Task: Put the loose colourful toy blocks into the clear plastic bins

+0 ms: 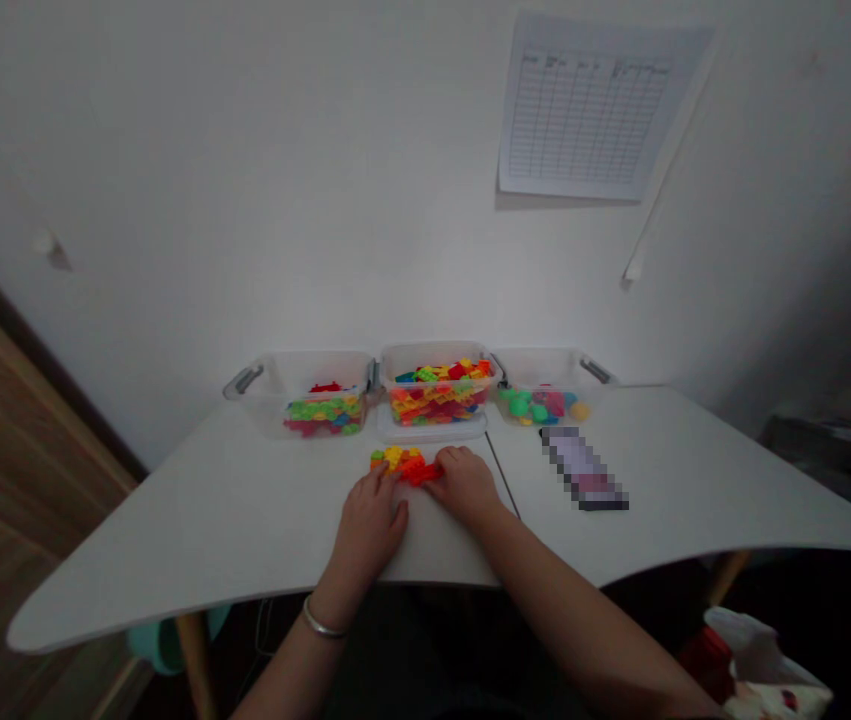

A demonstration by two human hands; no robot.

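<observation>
A low cluster of yellow, orange and green plastic building blocks point(393, 458) lies on the white table, with red blocks point(416, 471) at its right side. My left hand point(371, 517) has its fingertips against the near left side of the cluster, steadying it, while its thumb stands apart. From the right, my right hand point(464, 484) pinches the right end of the red blocks with fingers curled. How the red blocks join the others is too small to make out. Part of the cluster is hidden behind my left fingers.
Along the wall stand a left bin of blocks point(260, 415), a fuller middle bin point(436, 355) on a lid point(432, 433), and a right bin point(545, 358) with rounded pieces. A blurred-out phone-like object point(582, 470) lies on the right of the table point(245, 530). A dark line crosses the tabletop.
</observation>
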